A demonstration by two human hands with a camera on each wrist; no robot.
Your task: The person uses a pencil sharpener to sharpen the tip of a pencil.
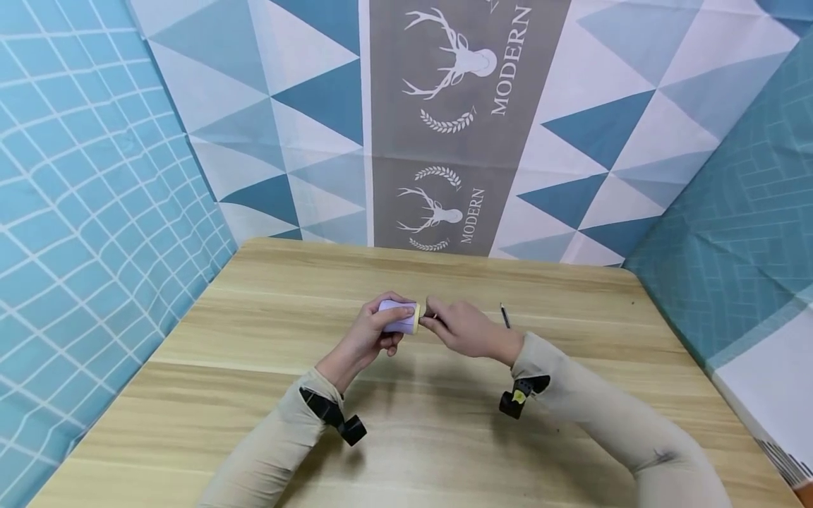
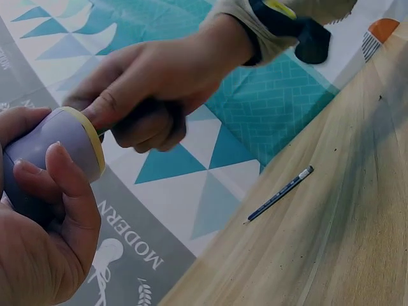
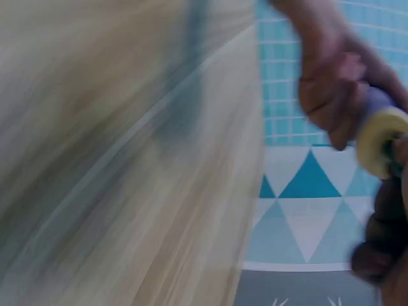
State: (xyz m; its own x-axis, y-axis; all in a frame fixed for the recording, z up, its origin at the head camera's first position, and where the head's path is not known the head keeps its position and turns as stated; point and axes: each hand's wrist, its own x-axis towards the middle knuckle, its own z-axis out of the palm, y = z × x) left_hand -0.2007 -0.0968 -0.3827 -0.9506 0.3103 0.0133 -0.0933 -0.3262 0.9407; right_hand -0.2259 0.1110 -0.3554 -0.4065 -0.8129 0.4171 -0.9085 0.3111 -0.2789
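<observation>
My left hand (image 1: 375, 328) grips a light purple cylinder with a yellow rim (image 1: 399, 317), which looks like a pencil sharpener. It lies on its side in the grip, with its yellow end toward my right hand (image 1: 466, 328). The fingers of my right hand are curled at that end around a thin dark green pencil-like stick (image 2: 104, 131), which meets the middle of the yellow face. Most of the stick is hidden by the fingers. In the right wrist view the yellow end (image 3: 373, 143) is blurred. Both hands are held above the table.
On the wooden table (image 1: 254, 339), a dark blue pencil (image 2: 278, 195) lies beyond my right wrist. Patterned cloths hang at the back (image 1: 317, 141), the left (image 1: 82, 176) and the right (image 1: 718, 212). A black camera is strapped to each wrist.
</observation>
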